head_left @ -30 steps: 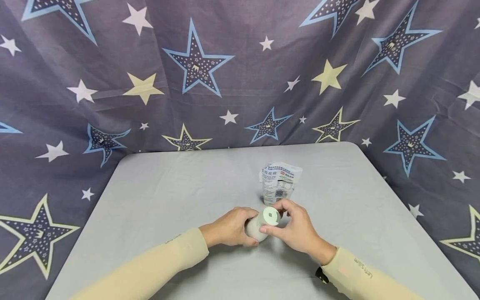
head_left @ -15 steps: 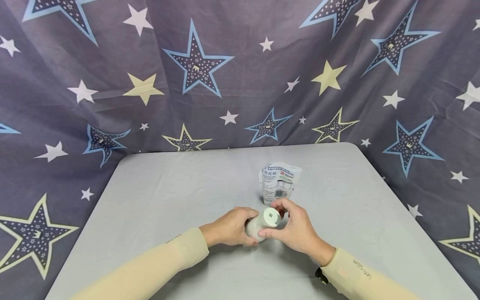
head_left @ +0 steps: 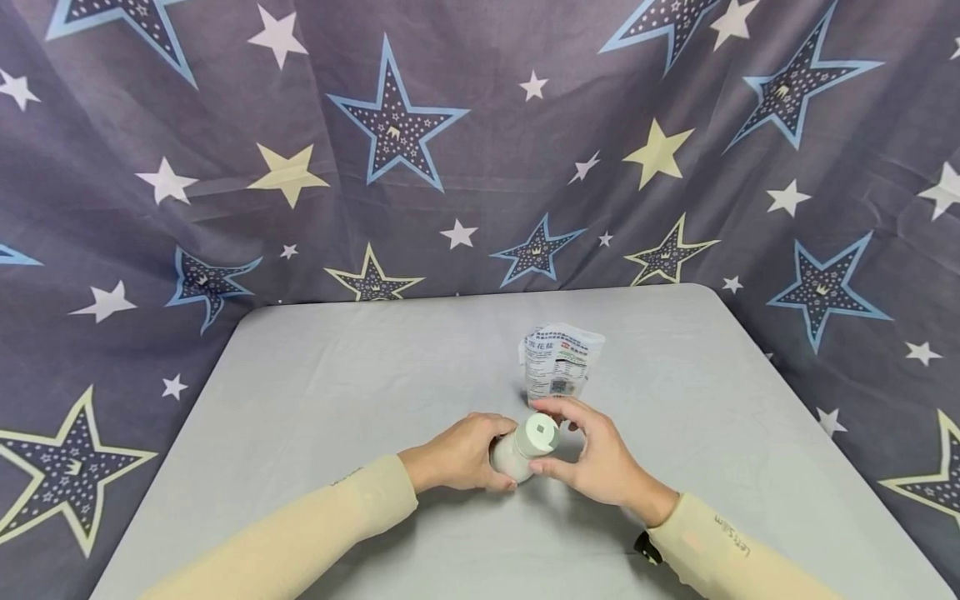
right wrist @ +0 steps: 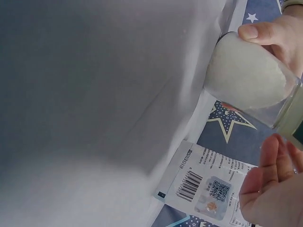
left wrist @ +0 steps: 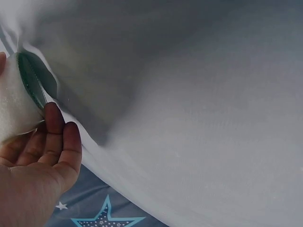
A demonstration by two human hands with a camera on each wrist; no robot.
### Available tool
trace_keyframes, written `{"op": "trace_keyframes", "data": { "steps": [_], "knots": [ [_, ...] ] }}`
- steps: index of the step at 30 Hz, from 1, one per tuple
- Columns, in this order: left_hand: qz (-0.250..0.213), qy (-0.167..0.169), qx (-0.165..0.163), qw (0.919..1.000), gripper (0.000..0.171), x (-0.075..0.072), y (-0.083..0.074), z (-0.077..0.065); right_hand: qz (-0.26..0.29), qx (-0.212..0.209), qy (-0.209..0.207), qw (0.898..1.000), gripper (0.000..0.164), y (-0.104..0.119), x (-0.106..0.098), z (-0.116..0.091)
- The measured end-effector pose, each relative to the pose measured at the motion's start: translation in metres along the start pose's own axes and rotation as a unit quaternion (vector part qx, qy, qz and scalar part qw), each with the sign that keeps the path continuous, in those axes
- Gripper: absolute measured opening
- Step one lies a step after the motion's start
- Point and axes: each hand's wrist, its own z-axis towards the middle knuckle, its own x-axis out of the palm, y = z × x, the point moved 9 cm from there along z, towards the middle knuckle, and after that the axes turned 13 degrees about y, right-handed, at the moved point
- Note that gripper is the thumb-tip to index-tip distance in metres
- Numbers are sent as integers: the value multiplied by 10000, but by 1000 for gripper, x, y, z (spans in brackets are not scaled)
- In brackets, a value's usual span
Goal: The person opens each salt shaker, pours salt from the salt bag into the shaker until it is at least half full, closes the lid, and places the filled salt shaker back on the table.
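A clear jar [right wrist: 248, 75] of white grains, with a pale green lid [head_left: 538, 433], leans toward the right in the head view. My left hand [head_left: 467, 454] grips the jar's body from the left, its thumb on the near side. In the left wrist view the jar's dark green base [left wrist: 32, 78] shows beside the left fingertips. My right hand [head_left: 596, 454] holds the lid between thumb and fingers, thumb at its near edge and index finger at the far edge. Just behind the hands stands a white printed pouch [head_left: 557, 362] with a barcode.
A grey cloth covers the table [head_left: 360, 367], which has rounded far corners. Dark curtains [head_left: 480, 150] with a star print hang behind and at both sides. A black band [head_left: 647, 548] is on the right wrist.
My right index finger has moved left along the lid's far side and the thumb right along its near side, a counterclockwise turn seen from above. The left hand has kept its place.
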Motion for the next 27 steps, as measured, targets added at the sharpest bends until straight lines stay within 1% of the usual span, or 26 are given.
{"op": "trace_keyframes", "data": {
  "steps": [7, 11, 15, 22, 27],
  "knots": [
    [30, 13, -57, 10000, 49, 0, 0, 1, 51, -120, 57, 9999, 68, 1, 0, 0],
    [46, 22, -30, 10000, 48, -1, -2, 1, 70, -125, 29, 9999, 61, 1, -1, 0],
    [76, 19, -3, 10000, 47, -1, -2, 2, 80, -121, -96, 9998, 53, 0, -1, 0],
    [165, -15, 69, 9998, 46, -1, -2, 2, 94, 115, -296, 9995, 46, -4, -2, 0],
    [96, -18, 91, 9999, 45, -1, -1, 2, 3, 250, -507, 9984, 45, -5, -2, 0]
  ]
}}
